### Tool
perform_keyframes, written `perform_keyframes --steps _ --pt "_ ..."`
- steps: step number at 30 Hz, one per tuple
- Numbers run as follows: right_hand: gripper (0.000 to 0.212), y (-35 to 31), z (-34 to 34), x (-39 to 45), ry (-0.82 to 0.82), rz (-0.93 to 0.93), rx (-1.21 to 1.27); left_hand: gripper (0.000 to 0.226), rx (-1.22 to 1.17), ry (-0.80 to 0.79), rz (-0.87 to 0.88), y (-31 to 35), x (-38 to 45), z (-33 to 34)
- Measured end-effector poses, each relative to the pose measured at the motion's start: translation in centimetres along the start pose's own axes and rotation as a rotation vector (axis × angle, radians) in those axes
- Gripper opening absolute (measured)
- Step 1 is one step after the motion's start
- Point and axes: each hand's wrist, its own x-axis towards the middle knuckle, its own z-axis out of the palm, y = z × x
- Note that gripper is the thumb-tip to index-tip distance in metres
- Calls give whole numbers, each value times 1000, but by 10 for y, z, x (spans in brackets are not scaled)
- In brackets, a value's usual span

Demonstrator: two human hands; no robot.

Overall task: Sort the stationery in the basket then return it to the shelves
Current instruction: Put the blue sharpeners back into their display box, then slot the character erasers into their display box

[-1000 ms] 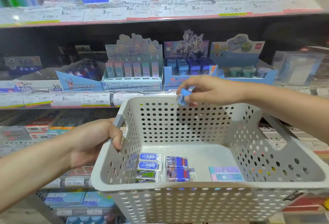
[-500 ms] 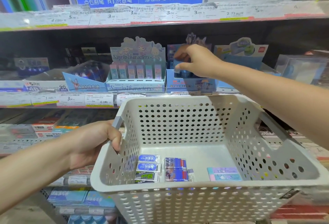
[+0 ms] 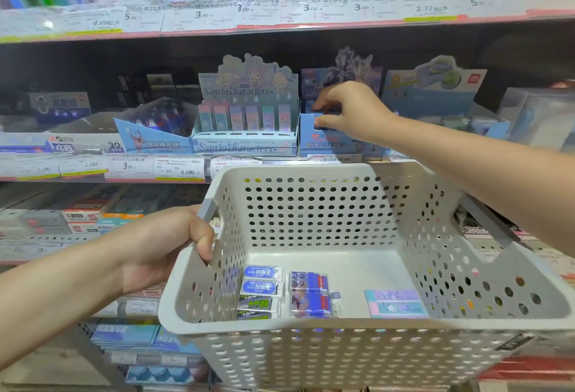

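L hand (image 3: pixel 161 248) grips basket (image 3: pixel 326 357) by its handle, w/ erasers (image 3: pixel 306 293) left on the floor inside. R hand (image 3: pixel 348 111), up from the basket a sec ago, now curls into blue display box (image 3: pixel 329 142) on shelf (image 3: pixel 102 170); can't tell if it holds the blue item. One more nearly returned.

two bare forearms — no sleeves, watch or rings (as far as visible) — left hand (image 3: pixel 161 248), right hand (image 3: pixel 351 109).

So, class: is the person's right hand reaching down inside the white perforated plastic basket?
No: the right hand is up at the blue cardboard display box on the shelf, above the white perforated plastic basket.
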Motion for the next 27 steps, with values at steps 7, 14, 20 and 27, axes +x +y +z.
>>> perform_keyframes --steps 7,14,20,27 --pt "26 -8 -3 -3 -46 -28 -31 62 -42 -4 13 -2 2 -8" --pt "33 -2 -5 -1 -74 -7 -69 71 -27 -6 -13 -6 2 -24" --pt "42 -5 -4 -11 -43 13 -52 59 -38 -48 11 -7 -7 -32" --pt "31 -27 -2 -45 221 -149 71 59 -18 -34 -14 -15 -13 -38"
